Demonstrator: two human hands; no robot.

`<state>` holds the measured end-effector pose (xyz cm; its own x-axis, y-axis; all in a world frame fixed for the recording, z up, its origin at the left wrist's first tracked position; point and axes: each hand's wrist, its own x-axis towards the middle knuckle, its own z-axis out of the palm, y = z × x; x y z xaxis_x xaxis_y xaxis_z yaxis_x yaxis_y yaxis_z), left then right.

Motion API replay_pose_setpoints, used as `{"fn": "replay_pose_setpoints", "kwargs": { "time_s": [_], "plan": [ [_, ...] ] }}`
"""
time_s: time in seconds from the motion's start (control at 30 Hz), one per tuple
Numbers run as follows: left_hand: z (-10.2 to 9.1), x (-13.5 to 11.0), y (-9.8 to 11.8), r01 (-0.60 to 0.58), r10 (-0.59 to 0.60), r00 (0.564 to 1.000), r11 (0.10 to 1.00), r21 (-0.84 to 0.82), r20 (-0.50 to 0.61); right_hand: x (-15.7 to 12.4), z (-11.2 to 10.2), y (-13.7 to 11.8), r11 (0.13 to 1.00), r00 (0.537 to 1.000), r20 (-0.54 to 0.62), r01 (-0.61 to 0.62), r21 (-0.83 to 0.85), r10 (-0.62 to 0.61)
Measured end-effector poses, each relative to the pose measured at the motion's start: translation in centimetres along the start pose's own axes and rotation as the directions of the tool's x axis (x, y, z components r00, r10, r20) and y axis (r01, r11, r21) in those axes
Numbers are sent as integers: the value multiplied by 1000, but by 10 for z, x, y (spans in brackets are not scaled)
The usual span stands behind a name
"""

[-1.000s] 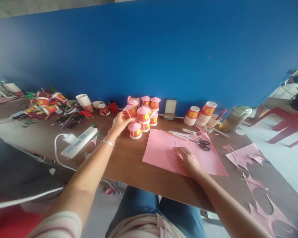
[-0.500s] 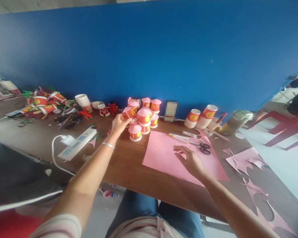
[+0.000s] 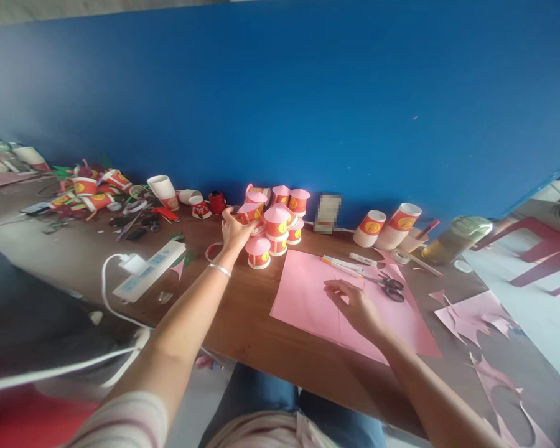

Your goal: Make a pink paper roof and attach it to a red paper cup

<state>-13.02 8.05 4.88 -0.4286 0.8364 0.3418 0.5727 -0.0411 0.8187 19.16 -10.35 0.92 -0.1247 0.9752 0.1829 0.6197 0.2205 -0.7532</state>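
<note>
My left hand (image 3: 237, 233) reaches into a cluster of red-and-white paper cups with pink cone roofs. Its fingers are around a tilted paper cup (image 3: 249, 214) with a pink top, at the cluster's left side. Part of the grip is hidden by the hand. Just in front stands another roofed cup (image 3: 258, 254), upright. Over a pink paper sheet (image 3: 298, 292) hovers my right hand (image 3: 352, 305), fingers loosely bent and apart, holding nothing. Pens (image 3: 343, 266), a white glue stick (image 3: 363, 259) and dark-handled scissors (image 3: 392, 289) lie beyond it.
A white power strip (image 3: 149, 272) with a plugged charger lies left. Behind it is a heap of decorated cups (image 3: 91, 193). Stacked paper cups (image 3: 401, 227) and a jar (image 3: 457, 239) stand right, near pink paper scraps (image 3: 476, 317). A blue wall (image 3: 280, 99) backs the table.
The view has shifted slightly, so the table's things sit a little further right. My left hand has moved slightly at the tilted cup, with a finger lifted higher. My right hand stays over the paper.
</note>
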Motion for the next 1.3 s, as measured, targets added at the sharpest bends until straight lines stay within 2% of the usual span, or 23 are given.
{"fn": "replay_pose_setpoints", "kwargs": {
  "time_s": [0.1, 0.3, 0.43, 0.6, 0.9, 1.1, 1.3],
  "plan": [
    [0, -1, 0, -23, 22, 1000, 997, -80, -13, -1, -1, 3, 999, 999, 16, -46, 4, 46],
    [-13, 10, 1, -166, 160, 986, 965, -204, -43, -3, 6, 13, 998, 997, 37, -63, -18, 64],
    [-27, 31, -3, -264, 247, 961, 954, -144, -126, -4, 9, 15, 998, 998, 51, -38, -54, 41],
    [-30, 45, -18, -254, 244, 958, 966, -47, -148, -5, 7, 14, 997, 998, 54, -39, -63, 42],
    [-16, 44, -35, -243, 241, 969, 969, -41, -48, -5, 8, 18, 998, 997, 57, -40, -55, 43],
    [-16, 42, -43, -229, 228, 973, 973, -34, -18, -5, 9, 19, 998, 997, 57, -41, -41, 43],
    [-21, 35, -48, -249, 249, 968, 968, -25, -10, -2, 2, 10, 1000, 998, 54, -25, -14, 25]
  ]
}}
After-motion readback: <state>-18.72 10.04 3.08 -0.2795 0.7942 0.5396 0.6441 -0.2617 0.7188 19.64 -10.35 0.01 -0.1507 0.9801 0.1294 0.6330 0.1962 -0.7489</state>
